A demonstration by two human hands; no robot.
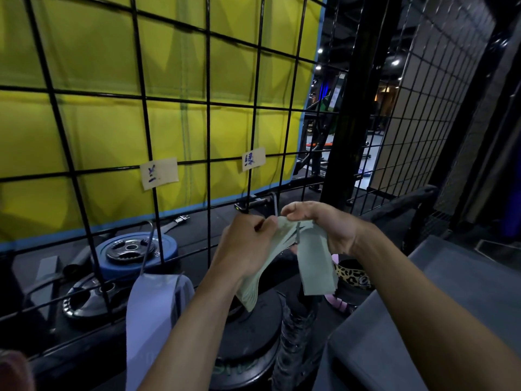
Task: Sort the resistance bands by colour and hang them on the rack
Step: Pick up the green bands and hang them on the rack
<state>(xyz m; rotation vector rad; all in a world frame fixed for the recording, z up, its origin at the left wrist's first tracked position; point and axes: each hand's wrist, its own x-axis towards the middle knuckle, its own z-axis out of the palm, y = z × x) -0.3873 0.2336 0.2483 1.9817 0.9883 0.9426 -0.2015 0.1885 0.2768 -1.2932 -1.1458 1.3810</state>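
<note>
While you hold the bundle of pale green resistance bands [284,258] in front of the black wire grid rack [208,131], the step in hand seems to be the hanging of the green group. Your left hand [245,244] has its fingers curled around the left part of the bundle, near the top, and the layered ends hang down below your wrist. Your right hand [318,224] pinches the top edge of the bands between thumb and fingers, and a flat loop hangs down from it. Both hands are closed on the bands and almost touch each other at the top.

Just above your hands there is a metal hook [275,204] on the rack, and higher on the wire a paper label with blue writing [253,159]. I judge that this is the place for the green bands. The next move calls for opening the loops together and lifting them over the tip of the hook, so that no single band slips out.

To the left, lilac bands [152,306] already hang from another hook, below a second paper label [159,173]. A leopard-print band [352,275] lies low on the right, still to be sorted.
</note>
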